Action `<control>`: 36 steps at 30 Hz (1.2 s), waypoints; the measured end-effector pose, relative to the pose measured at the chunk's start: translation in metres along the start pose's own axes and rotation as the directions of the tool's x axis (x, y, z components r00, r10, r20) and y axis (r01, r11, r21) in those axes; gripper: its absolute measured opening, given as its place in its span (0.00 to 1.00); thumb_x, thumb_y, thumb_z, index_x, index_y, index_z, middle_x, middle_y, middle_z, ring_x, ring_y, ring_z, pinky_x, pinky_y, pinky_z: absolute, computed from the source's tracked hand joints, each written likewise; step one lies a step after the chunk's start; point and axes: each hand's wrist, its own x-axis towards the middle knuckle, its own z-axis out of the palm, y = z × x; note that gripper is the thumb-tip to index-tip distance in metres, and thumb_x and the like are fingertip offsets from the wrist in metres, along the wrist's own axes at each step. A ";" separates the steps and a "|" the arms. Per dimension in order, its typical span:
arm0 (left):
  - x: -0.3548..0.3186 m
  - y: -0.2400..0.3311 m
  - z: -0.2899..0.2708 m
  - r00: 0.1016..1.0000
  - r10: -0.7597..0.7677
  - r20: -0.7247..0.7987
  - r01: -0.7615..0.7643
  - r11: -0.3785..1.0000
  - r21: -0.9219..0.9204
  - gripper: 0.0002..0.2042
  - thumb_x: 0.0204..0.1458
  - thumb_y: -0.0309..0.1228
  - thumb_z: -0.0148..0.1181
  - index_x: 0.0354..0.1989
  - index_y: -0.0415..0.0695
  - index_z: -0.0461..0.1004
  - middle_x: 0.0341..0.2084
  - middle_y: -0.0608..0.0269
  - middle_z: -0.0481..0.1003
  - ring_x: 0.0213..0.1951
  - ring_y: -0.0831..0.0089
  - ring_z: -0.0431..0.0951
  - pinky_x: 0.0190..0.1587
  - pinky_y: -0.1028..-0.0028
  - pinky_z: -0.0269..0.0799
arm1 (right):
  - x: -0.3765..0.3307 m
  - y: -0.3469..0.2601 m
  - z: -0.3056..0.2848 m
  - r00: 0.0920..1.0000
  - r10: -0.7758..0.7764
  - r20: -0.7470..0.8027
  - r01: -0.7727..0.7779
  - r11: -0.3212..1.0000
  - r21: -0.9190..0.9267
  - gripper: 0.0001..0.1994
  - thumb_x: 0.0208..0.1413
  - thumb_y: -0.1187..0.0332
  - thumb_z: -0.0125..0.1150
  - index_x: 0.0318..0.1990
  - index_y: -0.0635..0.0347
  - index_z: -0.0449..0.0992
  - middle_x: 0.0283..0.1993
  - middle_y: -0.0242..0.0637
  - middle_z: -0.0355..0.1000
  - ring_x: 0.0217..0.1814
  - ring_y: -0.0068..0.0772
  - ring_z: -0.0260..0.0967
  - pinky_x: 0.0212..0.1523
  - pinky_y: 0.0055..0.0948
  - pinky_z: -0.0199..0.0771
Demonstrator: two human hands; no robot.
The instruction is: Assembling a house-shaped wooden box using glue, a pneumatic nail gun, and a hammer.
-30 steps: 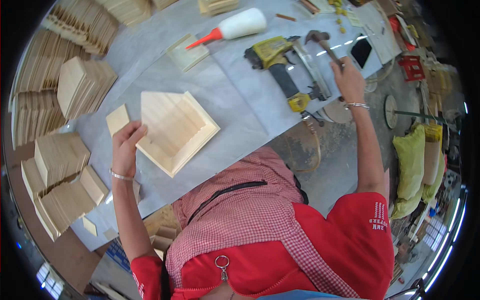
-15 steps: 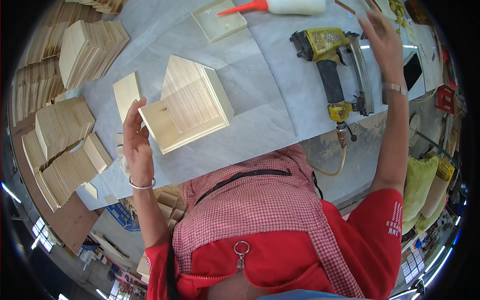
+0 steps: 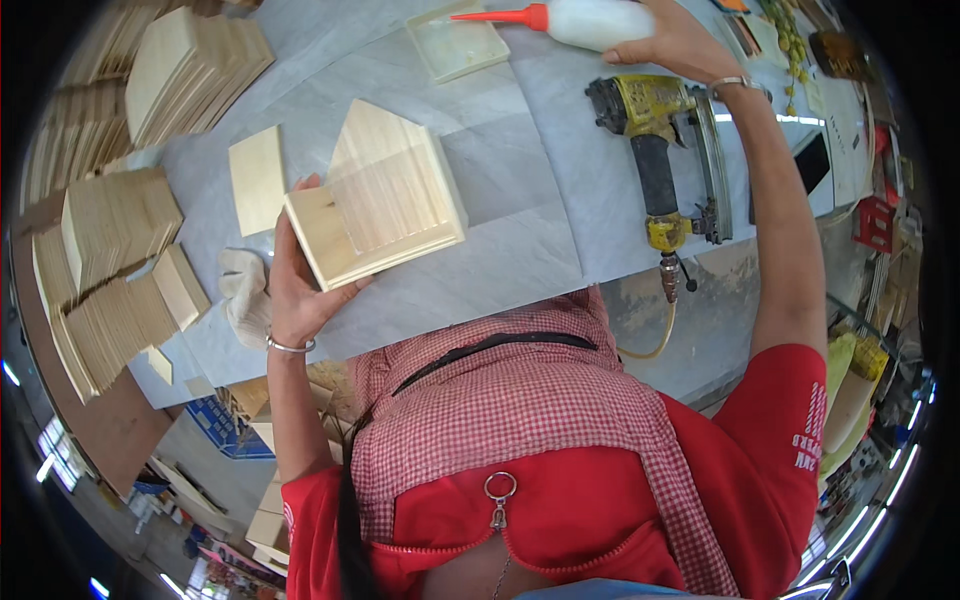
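Observation:
A pale wooden house-shaped box (image 3: pixel 392 195) with a pointed back panel rests on the grey tabletop. My left hand (image 3: pixel 298 290) grips its left corner, the fingers behind the side wall and the thumb along the front lower edge. At the far side, my right hand (image 3: pixel 682 42) is wrapped around the body of a white glue bottle (image 3: pixel 592 22). The bottle lies sideways, its red nozzle pointing left over a shallow pale tray (image 3: pixel 472 66). Left of the box lies a loose flat wooden panel (image 3: pixel 257 180).
A yellow and black nail gun (image 3: pixel 655 165) lies on the right with its hose hanging off the near edge. Several stacks of cut wooden panels (image 3: pixel 120 225) line the left side. Beside my left wrist sits a whitish glove (image 3: pixel 243 290). A dark phone (image 3: pixel 812 163) is at the far right.
My right hand, raised and free before, has moved left and taken hold of the glue bottle. My left hand has closed on the box's corner, where it was flat beside it.

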 end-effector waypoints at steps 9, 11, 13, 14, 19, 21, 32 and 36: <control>0.003 -0.014 -0.015 0.987 0.154 0.045 -0.158 0.982 0.102 0.49 0.29 0.35 0.76 0.64 0.44 0.55 0.60 0.55 0.61 0.60 0.63 0.63 0.62 0.66 0.57 | -0.067 -0.072 0.027 0.851 0.176 -0.495 0.418 0.343 0.841 0.24 0.55 0.62 0.59 0.52 0.71 0.65 0.49 0.42 0.69 0.48 0.39 0.70 0.47 0.38 0.72; 0.005 -0.020 -0.016 0.981 0.195 0.019 -0.195 0.975 0.110 0.50 0.29 0.37 0.77 0.65 0.45 0.54 0.59 0.56 0.62 0.58 0.63 0.64 0.62 0.66 0.58 | -0.073 -0.098 0.044 0.909 0.123 -0.398 0.336 0.351 0.874 0.25 0.53 0.62 0.61 0.53 0.70 0.65 0.50 0.41 0.68 0.50 0.36 0.68 0.50 0.35 0.70; 0.004 -0.023 -0.017 0.972 0.235 0.024 -0.235 0.950 0.206 0.50 0.28 0.39 0.77 0.65 0.45 0.54 0.58 0.56 0.63 0.58 0.62 0.64 0.61 0.66 0.59 | -0.074 -0.124 0.061 0.925 0.136 -0.355 0.250 0.488 0.837 0.33 0.53 0.56 0.61 0.59 0.72 0.59 0.60 0.44 0.62 0.59 0.38 0.62 0.59 0.38 0.64; 0.004 -0.020 -0.016 0.966 0.258 0.020 -0.256 0.946 0.200 0.50 0.29 0.41 0.76 0.65 0.46 0.54 0.57 0.55 0.64 0.58 0.61 0.64 0.61 0.66 0.60 | -0.075 -0.136 0.066 0.934 0.114 -0.338 0.252 0.459 0.852 0.37 0.49 0.55 0.65 0.59 0.73 0.58 0.59 0.43 0.62 0.58 0.37 0.63 0.58 0.36 0.64; 0.002 -0.018 -0.017 0.971 0.240 -0.003 -0.236 0.956 0.176 0.50 0.28 0.40 0.77 0.65 0.47 0.55 0.58 0.56 0.63 0.59 0.62 0.63 0.62 0.66 0.58 | -0.077 -0.170 0.077 0.956 0.060 -0.288 0.228 0.469 0.853 0.42 0.42 0.54 0.70 0.59 0.74 0.57 0.59 0.44 0.62 0.59 0.36 0.63 0.58 0.36 0.64; 0.002 -0.020 -0.016 0.974 0.228 -0.010 -0.223 0.962 0.157 0.51 0.26 0.39 0.77 0.65 0.48 0.55 0.59 0.57 0.63 0.60 0.63 0.62 0.64 0.66 0.56 | -0.077 -0.179 0.079 0.938 0.060 -0.341 0.267 0.502 0.823 0.41 0.38 0.54 0.74 0.57 0.68 0.62 0.53 0.38 0.65 0.54 0.31 0.64 0.54 0.30 0.65; 0.002 -0.028 -0.014 0.939 0.342 -0.036 -0.328 0.922 0.208 0.47 0.30 0.38 0.75 0.63 0.46 0.57 0.57 0.54 0.64 0.58 0.58 0.64 0.62 0.65 0.59 | -0.083 -0.182 0.076 0.892 -0.073 -0.445 0.380 0.653 0.655 0.44 0.34 0.55 0.76 0.58 0.66 0.60 0.61 0.46 0.60 0.57 0.35 0.64 0.54 0.32 0.68; 0.002 -0.028 -0.013 0.942 0.334 -0.039 -0.320 0.927 0.194 0.47 0.30 0.38 0.75 0.63 0.47 0.57 0.57 0.54 0.64 0.58 0.59 0.64 0.62 0.65 0.60 | -0.086 -0.181 0.073 0.890 -0.129 -0.437 0.399 0.684 0.611 0.44 0.34 0.55 0.76 0.58 0.66 0.60 0.60 0.45 0.61 0.54 0.34 0.66 0.52 0.31 0.71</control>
